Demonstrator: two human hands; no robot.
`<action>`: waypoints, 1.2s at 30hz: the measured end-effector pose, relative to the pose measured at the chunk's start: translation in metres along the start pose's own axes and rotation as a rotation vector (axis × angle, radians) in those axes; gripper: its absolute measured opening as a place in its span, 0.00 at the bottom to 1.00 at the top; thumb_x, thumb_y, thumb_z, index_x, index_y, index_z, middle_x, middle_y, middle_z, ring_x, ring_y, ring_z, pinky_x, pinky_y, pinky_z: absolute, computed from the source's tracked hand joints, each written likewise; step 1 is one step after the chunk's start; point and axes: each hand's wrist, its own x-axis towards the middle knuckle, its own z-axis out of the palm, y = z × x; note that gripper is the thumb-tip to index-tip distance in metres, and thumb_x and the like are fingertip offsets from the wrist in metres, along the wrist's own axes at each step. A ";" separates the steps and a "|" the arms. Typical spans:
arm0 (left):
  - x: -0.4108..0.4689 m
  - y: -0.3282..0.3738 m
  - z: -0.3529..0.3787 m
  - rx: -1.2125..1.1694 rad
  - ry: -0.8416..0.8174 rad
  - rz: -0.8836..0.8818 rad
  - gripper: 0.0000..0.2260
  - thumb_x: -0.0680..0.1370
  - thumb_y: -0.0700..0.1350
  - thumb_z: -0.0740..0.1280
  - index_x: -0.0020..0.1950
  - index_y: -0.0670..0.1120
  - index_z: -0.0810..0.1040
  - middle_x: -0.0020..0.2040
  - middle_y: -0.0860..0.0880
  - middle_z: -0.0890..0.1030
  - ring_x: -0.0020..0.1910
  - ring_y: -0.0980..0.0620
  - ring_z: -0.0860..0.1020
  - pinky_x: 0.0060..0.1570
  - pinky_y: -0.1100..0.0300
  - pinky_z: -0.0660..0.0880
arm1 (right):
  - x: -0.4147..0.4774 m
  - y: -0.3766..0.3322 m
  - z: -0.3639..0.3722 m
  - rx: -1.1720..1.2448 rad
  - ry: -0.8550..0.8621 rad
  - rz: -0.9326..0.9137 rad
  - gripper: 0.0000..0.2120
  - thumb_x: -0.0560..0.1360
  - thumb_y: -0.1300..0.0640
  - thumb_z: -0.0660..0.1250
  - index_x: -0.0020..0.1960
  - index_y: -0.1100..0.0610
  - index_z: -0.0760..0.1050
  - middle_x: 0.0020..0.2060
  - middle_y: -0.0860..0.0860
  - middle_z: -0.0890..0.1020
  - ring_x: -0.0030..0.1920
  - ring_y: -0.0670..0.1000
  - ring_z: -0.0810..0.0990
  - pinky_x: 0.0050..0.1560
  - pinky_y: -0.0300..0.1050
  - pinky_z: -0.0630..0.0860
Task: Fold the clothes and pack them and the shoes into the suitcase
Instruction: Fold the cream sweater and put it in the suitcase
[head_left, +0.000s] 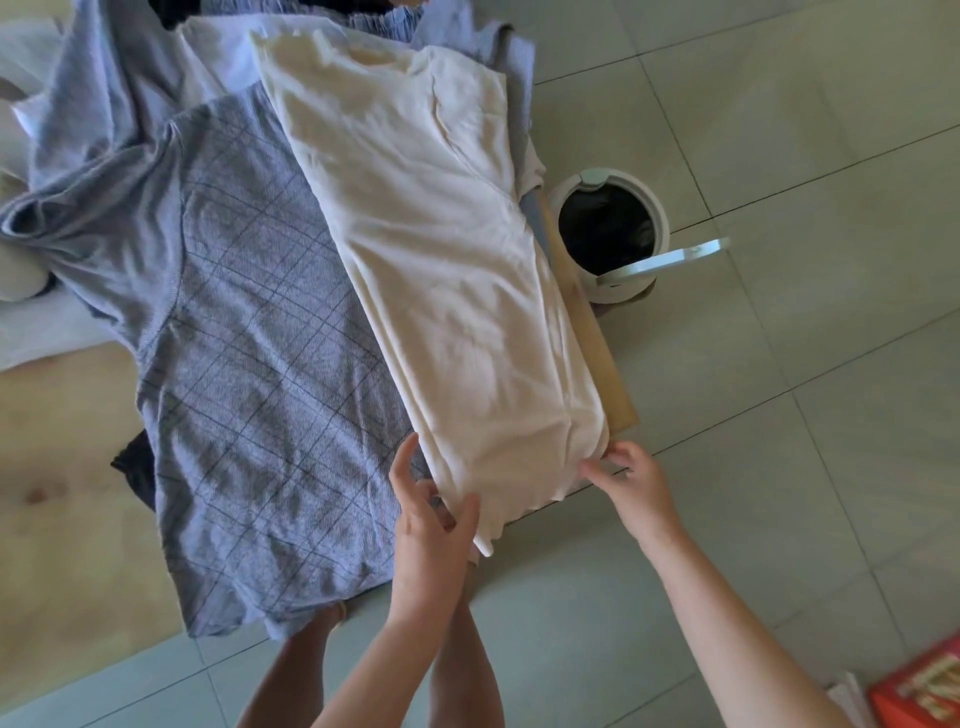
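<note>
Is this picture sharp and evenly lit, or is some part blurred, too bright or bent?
Head view: bright light washes out the cream shirt; the floor tile lines bend from the wide lens; the bin lid and the red box look smeared.

One cream cotton T-shirt (441, 249) and one grey-blue checked T-shirt (249, 364) are being counted on one pale wooden table (62, 493). Two hands are being shown, a left hand (431, 525) and a right hand (631, 480). One round white plastic bin (621, 292) and one red box (919, 691) are being seen. The bunched pale garments (104, 93) behind are not being told apart.
</note>
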 end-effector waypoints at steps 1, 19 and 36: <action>-0.001 -0.001 -0.001 -0.013 0.001 -0.001 0.33 0.76 0.37 0.68 0.71 0.58 0.53 0.44 0.49 0.78 0.34 0.51 0.81 0.30 0.60 0.77 | -0.002 -0.004 0.002 0.062 -0.020 0.037 0.08 0.70 0.61 0.74 0.44 0.55 0.75 0.40 0.48 0.82 0.44 0.47 0.79 0.44 0.38 0.72; -0.022 0.001 -0.022 -0.187 0.025 -0.094 0.38 0.76 0.33 0.65 0.73 0.65 0.53 0.39 0.48 0.79 0.35 0.50 0.79 0.37 0.53 0.76 | -0.034 -0.030 -0.042 0.022 -0.181 0.137 0.07 0.72 0.58 0.72 0.46 0.62 0.81 0.40 0.55 0.85 0.46 0.56 0.83 0.49 0.43 0.76; 0.064 0.095 -0.054 -0.584 0.190 -0.089 0.12 0.78 0.34 0.63 0.61 0.44 0.72 0.58 0.45 0.79 0.47 0.53 0.82 0.40 0.64 0.79 | 0.022 -0.171 0.011 0.216 0.067 -0.270 0.10 0.75 0.61 0.69 0.56 0.59 0.81 0.44 0.46 0.83 0.43 0.41 0.79 0.43 0.31 0.74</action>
